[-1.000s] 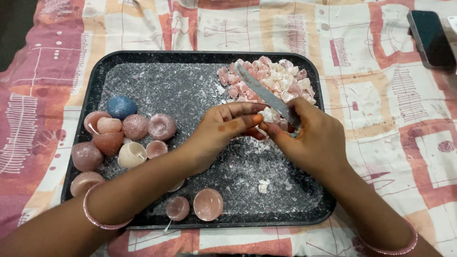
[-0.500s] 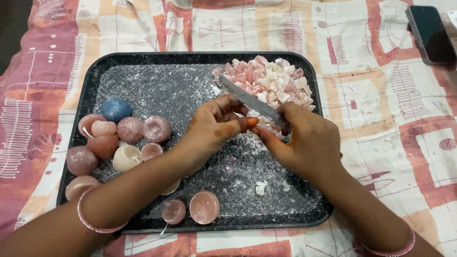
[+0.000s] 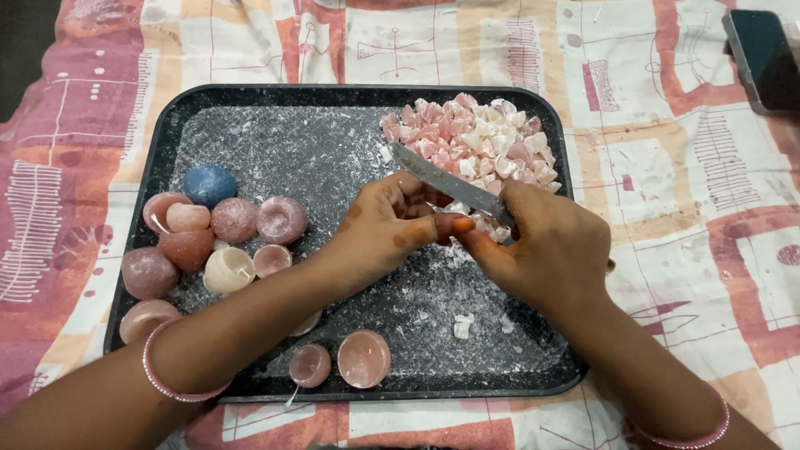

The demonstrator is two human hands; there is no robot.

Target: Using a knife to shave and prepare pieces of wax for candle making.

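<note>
Since the earlier frames both hands have slid a little toward the tray's near edge, and the knife blade now lies flatter, its tip reaching the heap of chunks; the tray and its load stay where they were.

The black tray [image 3: 150,179] rests on a patterned pink and cream cloth [image 3: 58,167]. At its left end sits a cluster of round wax pieces [image 3: 235,219], pink and cream domes and hollow cups, with one blue ball [image 3: 208,184] at the top. Two more pink cups [image 3: 363,357] lie by the near rim. White shavings [image 3: 317,150] dust the tray floor.

The left hand [image 3: 379,233] is near the tray's middle, fingers [image 3: 421,229] curled narrow around a small piece that the hand mostly hides; it may be a bit of wax, but the view does not settle it. The knife [image 3: 446,183] crosses just above those fingers, blade slanting up-left. The right hand [image 3: 554,246] closes firmly on its handle, thumb touching the left fingertips.

In the tray's far right corner lies the heap of pink and white wax chunks [image 3: 483,142]. A dark phone [image 3: 767,58] lies on the cloth at the far right.
</note>
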